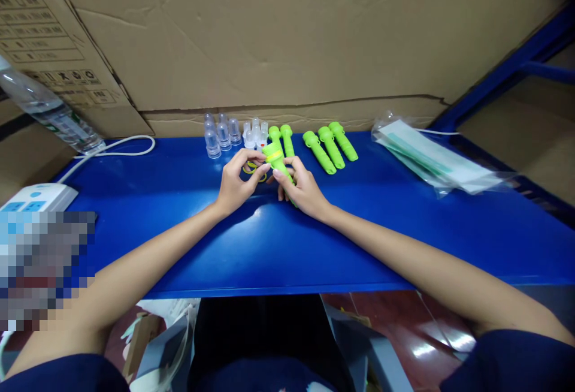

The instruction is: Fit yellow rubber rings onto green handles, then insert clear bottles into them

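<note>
A bright green flashlight (272, 151) with a yellow band around its head is tilted between my two hands. My right hand (304, 189) wraps its fingers around the handle. At the head, the thumb and index finger of my left hand (240, 179) close on the edge beside the yellow band. Several thin yellow rings (255, 170) lie on the table just behind my left fingers, partly hidden. Behind the held flashlight are two more green flashlights (286, 134), and a group of three green flashlights (333, 146) rests to the right.
Clear plastic caps (212, 142) and smaller translucent pieces (255, 131) stand at the back of the blue table (251, 254). Plastic-bagged sheets (435, 155) lie right. Left are a water bottle (58, 116), a power strip (54, 195) with cable, and a blurred-out object. Cardboard (278, 38) walls the back.
</note>
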A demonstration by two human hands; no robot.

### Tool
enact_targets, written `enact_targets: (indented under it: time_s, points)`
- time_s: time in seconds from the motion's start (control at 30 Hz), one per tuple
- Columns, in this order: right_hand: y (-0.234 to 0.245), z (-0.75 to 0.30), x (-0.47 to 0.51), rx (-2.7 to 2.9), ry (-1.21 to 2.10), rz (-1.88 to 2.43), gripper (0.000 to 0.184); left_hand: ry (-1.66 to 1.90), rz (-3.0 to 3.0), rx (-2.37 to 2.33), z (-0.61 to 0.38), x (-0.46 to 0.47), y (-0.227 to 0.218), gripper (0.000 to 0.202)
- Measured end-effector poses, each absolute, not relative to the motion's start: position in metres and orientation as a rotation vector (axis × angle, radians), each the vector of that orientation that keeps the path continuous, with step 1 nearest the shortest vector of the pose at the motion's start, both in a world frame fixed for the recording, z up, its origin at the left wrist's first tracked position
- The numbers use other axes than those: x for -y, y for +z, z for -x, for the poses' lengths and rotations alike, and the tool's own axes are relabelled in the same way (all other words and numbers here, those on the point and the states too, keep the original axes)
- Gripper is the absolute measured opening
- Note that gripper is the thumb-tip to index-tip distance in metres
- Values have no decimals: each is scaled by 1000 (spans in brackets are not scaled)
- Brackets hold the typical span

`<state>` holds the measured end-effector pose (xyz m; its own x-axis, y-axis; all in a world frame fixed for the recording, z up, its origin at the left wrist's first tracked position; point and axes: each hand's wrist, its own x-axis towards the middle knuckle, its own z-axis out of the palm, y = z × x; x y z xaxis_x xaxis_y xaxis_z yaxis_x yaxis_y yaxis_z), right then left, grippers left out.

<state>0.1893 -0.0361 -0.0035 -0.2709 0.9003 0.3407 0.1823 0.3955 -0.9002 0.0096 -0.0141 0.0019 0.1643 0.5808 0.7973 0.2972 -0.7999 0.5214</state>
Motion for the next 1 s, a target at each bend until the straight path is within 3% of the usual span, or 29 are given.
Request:
enact_targets:
  time_s: [0.53, 1.0]
  points:
    - [0, -193, 38, 1720, 1030, 974, 58, 1648, -2247, -875, -9, 15, 6, 20]
    - [0, -190, 35, 1506, 1305, 774, 46, 1586, -2239, -932, -6, 11, 3, 21]
